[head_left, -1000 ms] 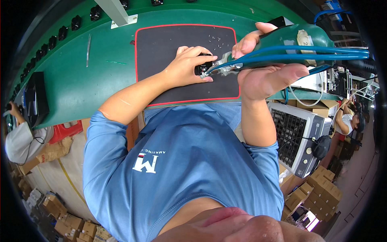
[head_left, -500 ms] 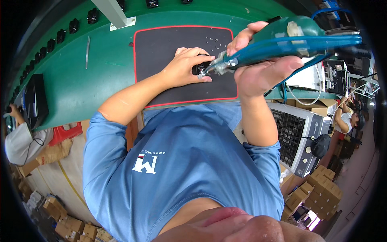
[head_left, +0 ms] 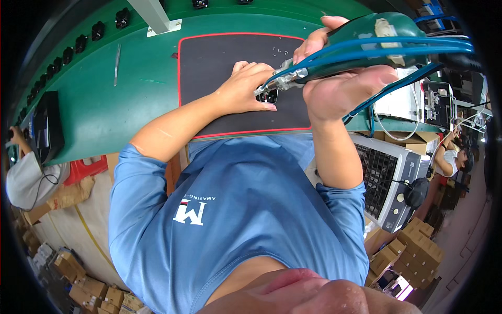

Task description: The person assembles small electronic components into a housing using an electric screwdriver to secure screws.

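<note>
My left hand [head_left: 243,88] is closed round a small black part [head_left: 269,98], pressing it on the black mat [head_left: 212,63] between thumb and fingers. Much of that part is hidden by my hand and the tool. My right hand [head_left: 332,97] grips a green power screwdriver [head_left: 355,29] with blue hoses [head_left: 366,47] running along it. The tool slants down to the left, its metal tip at the far left edge of the black part. Whether the tip touches it I cannot tell. Several tiny screws [head_left: 280,51] lie on the mat beyond my hands.
A grey metal post [head_left: 151,15] rises from the green bench [head_left: 89,110]. Several black parts [head_left: 98,30] line its far left side. A black bin [head_left: 52,125] stands at the left, and a grey air cooler [head_left: 389,178] at the right. People sit at both sides.
The screwdriver's tip has shifted slightly left and away from me across the black part, and more of the part's top now shows. Both hands keep their hold.
</note>
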Available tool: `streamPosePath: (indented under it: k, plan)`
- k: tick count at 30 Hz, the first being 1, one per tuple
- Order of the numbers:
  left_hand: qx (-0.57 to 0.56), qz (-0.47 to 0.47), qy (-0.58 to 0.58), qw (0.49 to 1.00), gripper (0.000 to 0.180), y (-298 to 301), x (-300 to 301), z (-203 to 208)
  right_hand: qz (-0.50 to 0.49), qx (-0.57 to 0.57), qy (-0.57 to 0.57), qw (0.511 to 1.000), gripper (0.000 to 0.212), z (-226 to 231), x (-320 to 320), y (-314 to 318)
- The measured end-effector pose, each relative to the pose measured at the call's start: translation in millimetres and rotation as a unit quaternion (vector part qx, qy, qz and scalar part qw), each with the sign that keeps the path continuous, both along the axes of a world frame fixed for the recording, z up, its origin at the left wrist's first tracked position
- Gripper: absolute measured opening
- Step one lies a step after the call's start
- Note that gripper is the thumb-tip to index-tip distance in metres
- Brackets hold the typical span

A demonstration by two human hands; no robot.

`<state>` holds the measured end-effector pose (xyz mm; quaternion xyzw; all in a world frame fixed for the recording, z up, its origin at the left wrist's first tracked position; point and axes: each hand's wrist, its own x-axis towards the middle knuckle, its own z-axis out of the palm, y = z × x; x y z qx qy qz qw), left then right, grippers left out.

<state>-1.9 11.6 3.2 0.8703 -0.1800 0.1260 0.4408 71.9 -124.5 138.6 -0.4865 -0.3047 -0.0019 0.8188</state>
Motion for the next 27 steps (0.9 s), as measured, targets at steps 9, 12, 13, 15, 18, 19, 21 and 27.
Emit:
streamPosePath:
  k: [9,12,13,15,18,19,21,27]
  plan:
    - [-0.006,-0.005,0.003,1.000,0.079,0,0,-3,-0.064,-0.065,0.009,0.996,0.109,-4,-12,2]
    - [-0.010,-0.004,-0.002,1.000,0.079,1,0,-3,-0.067,-0.087,-0.001,0.994,0.108,-5,-14,3]
    - [-0.010,-0.004,-0.002,1.000,0.080,2,0,-4,-0.067,-0.087,-0.001,0.994,0.108,-7,-13,3]
    - [-0.010,-0.006,-0.003,1.000,0.080,3,1,-4,-0.047,-0.096,-0.035,0.994,0.107,-12,-10,2]
    - [-0.033,-0.003,-0.005,0.999,0.082,5,1,-3,-0.048,-0.104,0.006,0.993,0.106,-13,-13,6]
    - [0.008,0.000,0.008,1.000,0.082,6,1,-3,-0.050,-0.101,0.004,0.994,0.106,-9,-11,7]
    - [0.056,0.003,0.018,0.998,0.083,5,0,-4,-0.038,-0.134,-0.021,0.990,0.106,6,-6,8]
    - [0.004,-0.019,0.043,0.999,0.083,1,5,13,0.092,0.050,-0.084,0.991,0.116,96,14,-55]
